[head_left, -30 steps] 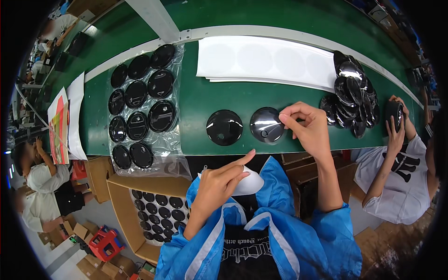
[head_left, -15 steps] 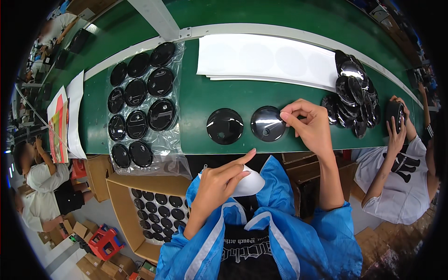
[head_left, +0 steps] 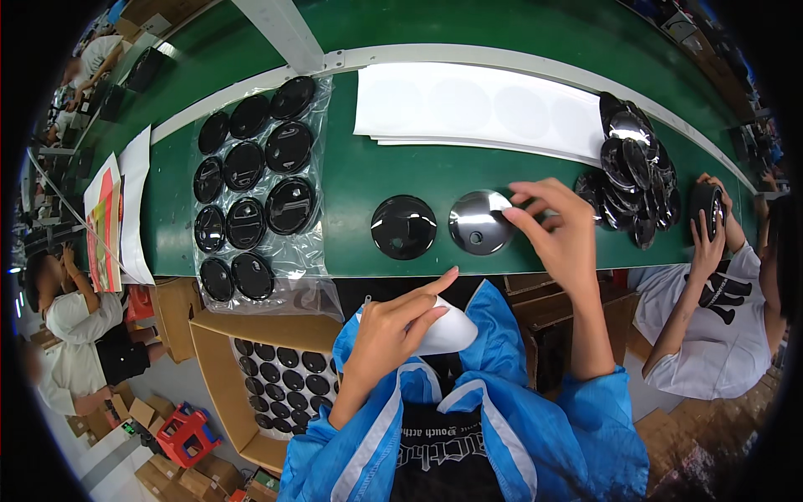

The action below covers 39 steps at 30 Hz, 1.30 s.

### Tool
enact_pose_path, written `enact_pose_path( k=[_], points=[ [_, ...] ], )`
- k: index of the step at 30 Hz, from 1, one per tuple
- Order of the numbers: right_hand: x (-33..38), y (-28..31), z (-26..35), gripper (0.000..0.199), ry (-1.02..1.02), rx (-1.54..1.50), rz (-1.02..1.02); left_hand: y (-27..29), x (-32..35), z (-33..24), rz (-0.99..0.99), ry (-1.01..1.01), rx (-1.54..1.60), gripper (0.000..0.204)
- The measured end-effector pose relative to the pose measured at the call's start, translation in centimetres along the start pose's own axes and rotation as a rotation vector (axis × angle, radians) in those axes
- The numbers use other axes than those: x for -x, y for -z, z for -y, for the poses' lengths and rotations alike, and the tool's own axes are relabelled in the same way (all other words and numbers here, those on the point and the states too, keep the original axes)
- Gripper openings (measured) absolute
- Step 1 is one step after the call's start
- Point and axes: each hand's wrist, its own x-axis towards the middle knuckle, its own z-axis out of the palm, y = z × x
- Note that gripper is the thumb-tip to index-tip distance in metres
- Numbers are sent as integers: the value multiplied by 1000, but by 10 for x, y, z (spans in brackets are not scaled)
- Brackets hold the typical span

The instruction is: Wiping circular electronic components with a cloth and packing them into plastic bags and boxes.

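Two glossy black round covers lie side by side at the front edge of the green table: a left cover (head_left: pixel 403 227) and a right cover (head_left: pixel 478 236). The right one has a small round hole and a greyish sheen on its upper part. Beside that cover's right edge is my right hand (head_left: pixel 560 230), thumb and fingers apart, gripping nothing visible. The thumb tip is close to the rim; contact cannot be made out. My left hand (head_left: pixel 393 330), index finger stretched out, holds a curled white sheet (head_left: pixel 447 333) below the table edge.
Rows of black covers sit on clear plastic film (head_left: pixel 319 251) at left. A stack of white sheets (head_left: pixel 477 105) lies behind, and a pile of black covers (head_left: pixel 631 159) at right. A cardboard box (head_left: pixel 213 368) with covers stands lower left. A co-worker's hands (head_left: pixel 711 234) hold a dark round part.
My right hand has drawn slightly right from the cover's edge, and its fingers have spread apart. The sheen on the right cover looks broader. My left hand is almost still.
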Motion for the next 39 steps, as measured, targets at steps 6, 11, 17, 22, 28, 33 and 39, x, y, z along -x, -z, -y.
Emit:
enact_pose_path(
  k=[6,11,17,22,28,33,39],
  points=[
    [60,-22,63,41,397,364,-7,3,0,-11,-113,215,307,15],
    [65,-34,49,49,33,-76,203,13,-2,-22,-186,78,559,14],
    [77,-27,103,47,797,591,-77,28,15,-37,-311,-106,181,9],
    [89,-65,60,33,758,301,128,34,32,-39,-204,-205,41,10],
    [83,-65,57,27,929,510,-3,23,33,-36,-221,36,292,12],
    [71,-71,36,26,915,362,-48,16,34,-28,-251,238,446,13],
    [64,-72,33,26,694,169,121,18,25,-17,-182,181,423,16]
  ],
)
